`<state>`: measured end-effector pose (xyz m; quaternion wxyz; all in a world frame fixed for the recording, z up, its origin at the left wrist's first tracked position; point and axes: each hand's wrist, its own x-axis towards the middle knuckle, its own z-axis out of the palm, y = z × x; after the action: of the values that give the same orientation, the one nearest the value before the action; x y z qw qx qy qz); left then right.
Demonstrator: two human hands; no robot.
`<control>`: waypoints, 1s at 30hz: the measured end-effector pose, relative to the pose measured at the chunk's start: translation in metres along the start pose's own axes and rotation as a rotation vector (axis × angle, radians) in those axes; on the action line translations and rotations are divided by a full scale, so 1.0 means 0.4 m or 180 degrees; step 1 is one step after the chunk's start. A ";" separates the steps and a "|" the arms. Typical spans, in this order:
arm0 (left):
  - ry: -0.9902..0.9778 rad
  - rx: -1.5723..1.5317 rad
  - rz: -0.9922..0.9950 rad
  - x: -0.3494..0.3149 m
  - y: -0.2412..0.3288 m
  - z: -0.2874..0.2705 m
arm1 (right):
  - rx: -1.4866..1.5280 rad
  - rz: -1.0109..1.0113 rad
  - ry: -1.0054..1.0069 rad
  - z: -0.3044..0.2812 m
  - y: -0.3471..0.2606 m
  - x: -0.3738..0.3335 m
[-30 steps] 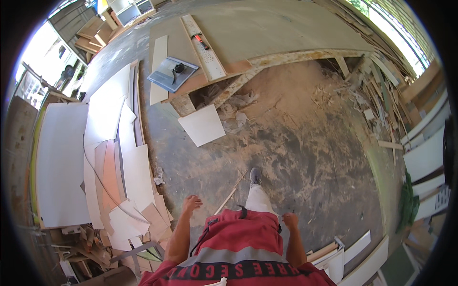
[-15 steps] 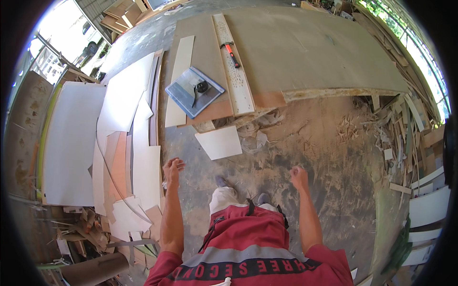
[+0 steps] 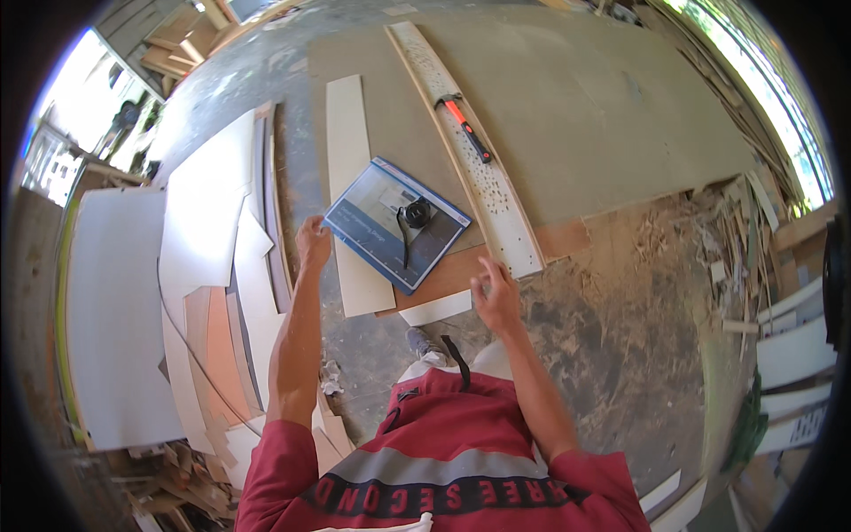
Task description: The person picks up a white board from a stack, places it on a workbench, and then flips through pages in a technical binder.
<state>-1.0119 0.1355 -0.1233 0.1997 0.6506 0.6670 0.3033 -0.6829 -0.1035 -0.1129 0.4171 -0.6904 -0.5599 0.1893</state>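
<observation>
My left hand (image 3: pixel 312 241) hangs with loosely bent fingers beside the left corner of a flat blue-covered book or folder (image 3: pixel 372 239); whether it touches the corner I cannot tell. On the cover lies a small, round black object (image 3: pixel 417 211) with a strap, possibly a tape measure. Close to the near end of a long pale board (image 3: pixel 501 199) is my right hand (image 3: pixel 496 297), its fingers bent and apart with nothing seen in them. A hammer (image 3: pixel 468 133) with a red and black handle rests on that board, among many small dark specks.
A large brownish sheet panel (image 3: pixel 612 115) lies under these things. Beside the book is a narrow cream strip (image 3: pixel 347 133). White sheets (image 3: pixel 208 204) lean or lie at left. Wood scraps (image 3: pixel 745 239) are heaped at right, and sawdust covers the floor (image 3: pixel 612 346).
I have moved forward, so the panel, book and hammer appear nearer. Both hands have come up to the book and board; the right one has also swung inward.
</observation>
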 end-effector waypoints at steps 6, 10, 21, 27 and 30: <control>-0.0072 0.0431 -0.0060 0.157 -0.065 0.074 | -0.0629 -0.0361 -0.0721 0.152 -0.106 0.209; -0.0318 0.0214 -0.0504 0.139 -0.059 0.097 | -0.1095 -0.0002 -0.1163 0.198 -0.136 0.330; -0.0515 -0.0617 -0.0715 -0.082 -0.053 -0.047 | -0.0973 -0.0015 -0.0059 0.325 -0.036 0.483; -0.1220 -0.0951 -0.0983 -0.312 -0.025 -0.125 | 0.1259 0.1755 0.0691 0.355 -0.002 0.633; -0.1698 -0.1586 -0.1307 -0.390 -0.053 -0.129 | 0.0658 0.1608 0.0622 0.387 0.019 0.645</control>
<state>-1.0503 -0.0254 -0.1194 0.5730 0.4916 0.6140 0.2301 -0.7132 0.1930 -0.1555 0.4768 -0.7768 -0.3051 0.2758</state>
